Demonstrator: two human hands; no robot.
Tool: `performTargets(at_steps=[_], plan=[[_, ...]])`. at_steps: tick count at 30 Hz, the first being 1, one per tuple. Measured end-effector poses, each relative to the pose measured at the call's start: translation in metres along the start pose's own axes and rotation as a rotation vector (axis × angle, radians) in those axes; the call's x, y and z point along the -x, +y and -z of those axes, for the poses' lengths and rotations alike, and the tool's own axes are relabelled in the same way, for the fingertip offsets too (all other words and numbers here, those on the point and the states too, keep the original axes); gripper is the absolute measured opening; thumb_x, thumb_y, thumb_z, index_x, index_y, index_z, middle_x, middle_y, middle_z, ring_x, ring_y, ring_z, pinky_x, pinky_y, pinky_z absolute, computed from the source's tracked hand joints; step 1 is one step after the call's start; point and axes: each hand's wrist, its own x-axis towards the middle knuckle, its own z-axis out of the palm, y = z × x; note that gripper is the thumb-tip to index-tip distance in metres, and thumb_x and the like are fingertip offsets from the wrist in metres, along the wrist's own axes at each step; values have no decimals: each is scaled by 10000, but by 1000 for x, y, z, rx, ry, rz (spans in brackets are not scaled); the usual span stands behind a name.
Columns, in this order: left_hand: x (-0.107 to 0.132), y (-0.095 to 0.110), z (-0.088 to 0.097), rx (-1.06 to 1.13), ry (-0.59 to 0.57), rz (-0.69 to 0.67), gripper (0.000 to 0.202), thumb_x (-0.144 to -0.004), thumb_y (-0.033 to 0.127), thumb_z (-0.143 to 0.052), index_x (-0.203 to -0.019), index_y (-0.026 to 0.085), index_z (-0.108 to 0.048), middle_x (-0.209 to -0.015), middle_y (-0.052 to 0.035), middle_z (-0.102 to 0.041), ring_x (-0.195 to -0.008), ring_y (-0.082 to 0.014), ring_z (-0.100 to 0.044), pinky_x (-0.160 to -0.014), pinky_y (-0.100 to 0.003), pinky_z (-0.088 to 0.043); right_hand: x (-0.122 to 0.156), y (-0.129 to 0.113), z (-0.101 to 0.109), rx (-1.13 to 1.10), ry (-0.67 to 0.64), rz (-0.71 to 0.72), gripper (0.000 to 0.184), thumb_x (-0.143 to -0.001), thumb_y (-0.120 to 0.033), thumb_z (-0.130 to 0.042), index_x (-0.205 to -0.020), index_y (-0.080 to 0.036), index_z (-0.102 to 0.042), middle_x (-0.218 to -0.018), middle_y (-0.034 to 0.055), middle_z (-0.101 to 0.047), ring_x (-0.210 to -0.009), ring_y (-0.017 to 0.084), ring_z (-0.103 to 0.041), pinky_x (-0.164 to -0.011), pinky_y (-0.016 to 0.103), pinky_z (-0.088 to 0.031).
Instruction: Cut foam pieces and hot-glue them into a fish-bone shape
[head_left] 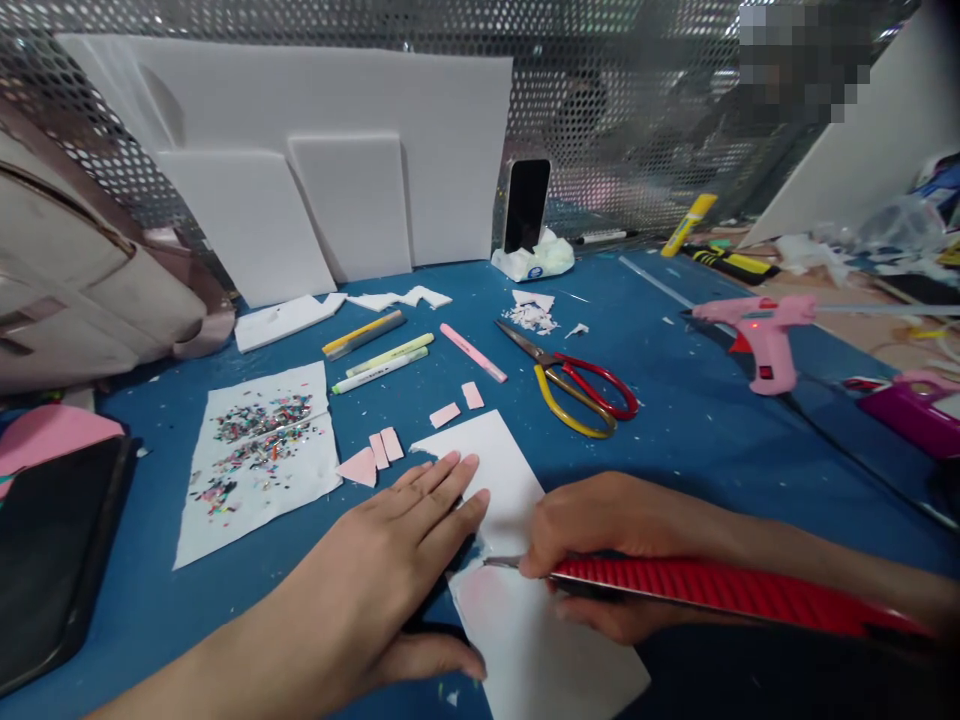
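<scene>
My left hand (405,550) lies flat with its fingers stretched out, the fingertips on a white sheet (495,450) and the thumb at the edge of a white piece (555,650) nearer me. My right hand (622,540) is closed around a red utility knife (720,590). Its blade tip touches the near white piece beside a faint pink patch. Small pink pieces (360,467) are scattered beyond my left fingers. Red-and-yellow scissors (562,375) lie with blades partly apart beyond my right hand.
Several markers (472,352) lie mid-table. A paper sheet (255,530) on the left bears colourful bits. A pink glue gun (765,335) stands on the right, its cord trailing. White boards (450,150) lean on a perforated metal screen. A phone (527,205) stands upright; a dark tablet-like device (60,540) lies left.
</scene>
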Motion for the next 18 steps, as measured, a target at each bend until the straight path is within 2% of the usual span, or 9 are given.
performTargets(at_steps=[5,10,15,18], plan=[[-1,-4,0,-23,-44,-8,920,-909,759,-447,-1556,123,-291,-1665,-170,-186,-1539,-324,-178,-1197,-527,-352,-2,4,10,-60,-100,-14,215,-871,-299,-658,-1059,-196,-660,-893,13,-706,-770,131,-655,-693,211,-472],[-2,-3,0,-10,0,-26,919,-912,753,-443,-1553,113,-290,-1655,-188,-212,-1530,-328,-206,-1182,-525,-368,-12,0,30,-161,-227,-168,173,-872,-259,-695,-1030,-191,-689,-852,-11,-709,-733,112,-653,-685,200,-464],[-2,-4,1,-24,3,-34,909,-916,748,-431,-1540,99,-308,-1644,-214,-227,-1526,-332,-215,-1188,-526,-356,-16,-1,35,-192,-250,-197,185,-839,-221,-711,-1021,-192,-687,-837,-24,-706,-720,103,-649,-668,187,-458],[-2,-4,2,-30,-6,-31,903,-917,745,-435,-1535,99,-311,-1646,-220,-222,-1523,-341,-219,-1187,-531,-361,-17,-4,32,-109,-229,-140,166,-828,-201,-696,-990,-195,-663,-807,-36,-682,-699,93,-628,-660,182,-446]])
